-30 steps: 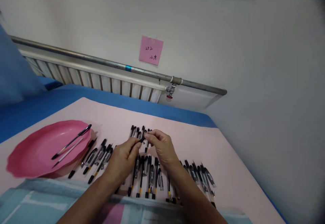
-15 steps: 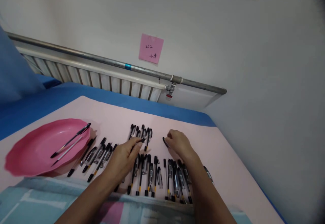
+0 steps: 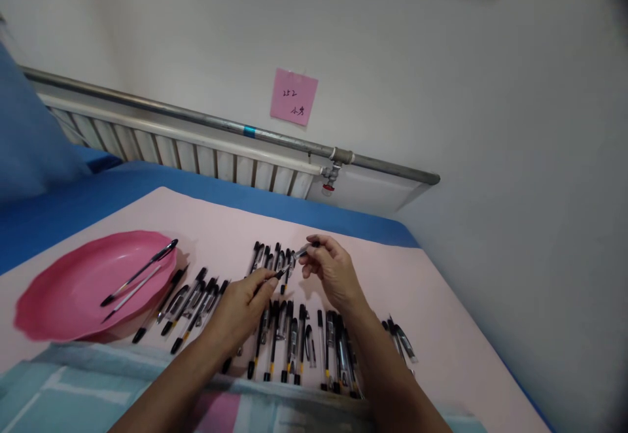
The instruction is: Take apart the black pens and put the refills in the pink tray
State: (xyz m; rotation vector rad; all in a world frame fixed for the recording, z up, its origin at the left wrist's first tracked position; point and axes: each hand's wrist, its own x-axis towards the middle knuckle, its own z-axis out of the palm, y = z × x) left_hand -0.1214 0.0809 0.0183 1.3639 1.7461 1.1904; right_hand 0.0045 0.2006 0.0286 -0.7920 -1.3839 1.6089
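a pen [image 3: 280, 275] is pinched by the left hand [image 3: 244, 299]; a cap [image 3: 303, 250], by the right hand [image 3: 334, 273], short of the pink sheet's [image 3: 392, 276] far edge

pen [image 3: 280, 275]: uncapped, slanted | clear cap [image 3: 303, 251]: slanted, near pen's black end

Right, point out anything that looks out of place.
One small oddity: in the pink tray, a thin white stick rests beside a pen, paler than the pens on the table. I see nothing spilled.
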